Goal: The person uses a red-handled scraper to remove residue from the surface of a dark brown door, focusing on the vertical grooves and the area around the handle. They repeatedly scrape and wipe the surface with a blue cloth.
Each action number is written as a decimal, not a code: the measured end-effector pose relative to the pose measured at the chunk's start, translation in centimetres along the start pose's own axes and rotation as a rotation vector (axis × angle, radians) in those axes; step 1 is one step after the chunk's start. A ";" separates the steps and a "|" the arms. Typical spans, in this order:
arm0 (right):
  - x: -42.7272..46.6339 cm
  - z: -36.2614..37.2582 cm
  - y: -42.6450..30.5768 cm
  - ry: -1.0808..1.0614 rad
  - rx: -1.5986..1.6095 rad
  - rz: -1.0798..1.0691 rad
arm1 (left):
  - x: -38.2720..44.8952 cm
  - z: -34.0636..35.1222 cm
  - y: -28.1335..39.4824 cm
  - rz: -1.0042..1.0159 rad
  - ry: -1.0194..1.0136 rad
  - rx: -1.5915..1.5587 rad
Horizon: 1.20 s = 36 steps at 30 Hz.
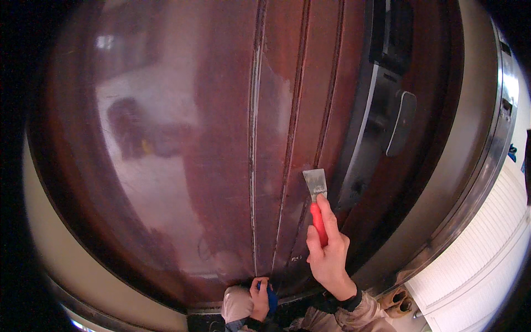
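My right hand grips the red handle of a putty knife. Its flat metal blade, smeared with some residue, lies over a dark reddish-brown door near the lower end of the rightmost groove. Lower down, at the door's bottom part, my left hand is closed around a blue object, whose kind I cannot tell. Long grooves run along the door, the left one with pale streaks. A black lock plate with a handle is to the right of the blade.
A metal door frame curves along the right side. White ribbed panels stand at the lower right, with a pair of brown shoes near them. A knee in pale cloth is beside my left hand.
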State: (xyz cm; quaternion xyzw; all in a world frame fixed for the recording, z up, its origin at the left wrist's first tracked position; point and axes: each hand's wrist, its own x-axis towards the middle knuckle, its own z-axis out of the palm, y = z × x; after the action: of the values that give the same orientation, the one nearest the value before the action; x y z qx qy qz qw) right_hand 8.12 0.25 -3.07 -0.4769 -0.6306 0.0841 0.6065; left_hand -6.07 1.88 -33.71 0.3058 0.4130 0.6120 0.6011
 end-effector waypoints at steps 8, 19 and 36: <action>1.7 1.0 -1.2 0.051 0.031 0.005 | -0.1 -0.8 -0.6 0.113 0.052 0.027; 0.0 2.0 -0.2 0.053 -0.029 0.017 | 0.6 -1.2 -1.6 0.050 0.066 0.030; 0.0 3.0 3.9 0.073 -0.010 -0.067 | 2.5 -1.2 -4.9 0.011 0.092 0.017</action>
State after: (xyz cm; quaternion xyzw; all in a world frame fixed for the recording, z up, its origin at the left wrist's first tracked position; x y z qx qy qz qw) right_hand 7.57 3.71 -6.53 -0.4613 -0.6238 0.0433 0.6294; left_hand -4.93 3.87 -38.88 0.2849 0.4438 0.6253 0.5752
